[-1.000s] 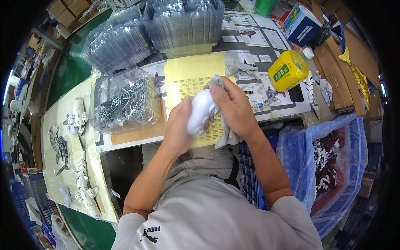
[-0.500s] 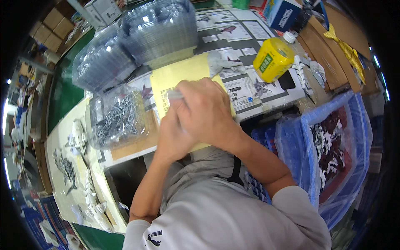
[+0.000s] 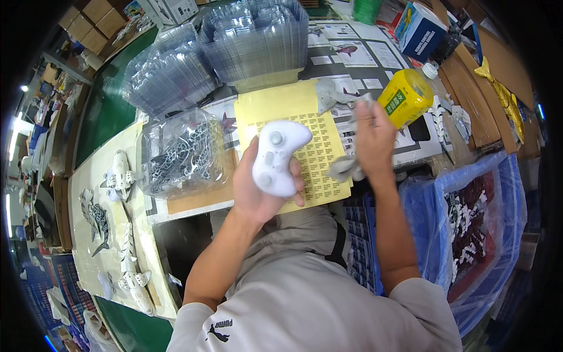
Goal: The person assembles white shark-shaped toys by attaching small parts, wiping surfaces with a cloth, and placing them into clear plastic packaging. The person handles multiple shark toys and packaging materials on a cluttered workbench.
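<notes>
My left hand (image 3: pixel 248 182) is closed round a white game controller (image 3: pixel 278 158), its buttons and sticks facing up. The controller is above a yellow sheet (image 3: pixel 249 101) printed with rows of small labels. To the right, my right hand (image 3: pixel 375 132) is raised beside a yellow bottle (image 3: pixel 404 100), smeared by motion. A grey cloth (image 3: pixel 365 101) shows at its fingertips. Greyish fabric (image 3: pixel 345 169) also shows below that hand, at the sheet's right edge; whether it is the same cloth I cannot tell. Another grey crumpled cloth (image 3: pixel 329 97) lies at the sheet's far right corner.
Stacks of clear plastic trays (image 3: pixel 258 50) stand at the back left. In front is a clear tray of black-and-white patterned parts (image 3: pixel 187 149). White toy pieces (image 3: pixel 120 176) lie on the left table. A blue-lined bin (image 3: pixel 425 234) of parts stands at my right.
My hands were together over the yellow sheet, covering what they held. They have parted; the controller now shows in my left, and my right has moved right toward the bottle.
</notes>
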Tool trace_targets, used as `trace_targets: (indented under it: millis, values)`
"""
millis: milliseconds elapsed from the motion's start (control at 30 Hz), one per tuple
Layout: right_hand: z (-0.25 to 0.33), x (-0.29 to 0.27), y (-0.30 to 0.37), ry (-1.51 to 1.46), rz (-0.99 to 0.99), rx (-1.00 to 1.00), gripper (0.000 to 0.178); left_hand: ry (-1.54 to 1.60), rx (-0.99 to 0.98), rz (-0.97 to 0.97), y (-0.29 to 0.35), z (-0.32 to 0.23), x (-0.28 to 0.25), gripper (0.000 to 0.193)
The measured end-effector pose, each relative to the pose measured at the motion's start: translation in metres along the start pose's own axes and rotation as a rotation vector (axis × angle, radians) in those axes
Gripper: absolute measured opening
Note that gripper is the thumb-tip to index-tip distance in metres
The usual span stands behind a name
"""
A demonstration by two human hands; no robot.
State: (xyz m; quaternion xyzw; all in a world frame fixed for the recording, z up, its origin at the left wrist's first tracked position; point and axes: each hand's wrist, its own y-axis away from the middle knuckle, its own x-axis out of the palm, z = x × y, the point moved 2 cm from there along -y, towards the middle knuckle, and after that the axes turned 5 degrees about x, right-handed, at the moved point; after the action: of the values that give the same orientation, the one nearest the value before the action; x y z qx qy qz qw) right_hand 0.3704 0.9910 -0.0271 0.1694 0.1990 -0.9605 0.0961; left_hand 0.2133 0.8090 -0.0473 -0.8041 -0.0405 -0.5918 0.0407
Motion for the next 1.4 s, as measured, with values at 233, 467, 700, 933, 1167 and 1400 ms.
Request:
trace_targets:
  millis: [233,467,700,933,1167,1400]
  values:
    - [0.006,-0.024,-0.003,-0.424,0.234,0.206,0.035,-1.715,0.417,-0.171,0.008,-0.018,0.027,0.070]
    - [0.040,-0.023,0.013,-0.506,0.361,0.163,0.038,-1.920,0.763,-0.096,0.010,-0.014,0.040,0.050]
    - [0.041,-0.020,0.021,-0.388,0.421,0.041,0.040,-2.007,0.830,-0.056,0.013,-0.014,0.039,0.053]
    - [0.047,-0.010,0.022,-0.296,0.509,-0.052,0.031,-1.931,0.708,-0.053,0.012,-0.019,0.041,0.067]
    - [0.048,0.001,0.027,-0.145,0.511,-0.240,0.027,-1.655,0.564,-0.134,0.014,-0.020,0.033,0.099]
    - [0.050,0.005,0.017,-0.119,0.390,-0.058,0.022,-1.726,0.560,-0.028,0.011,-0.020,0.030,0.113]
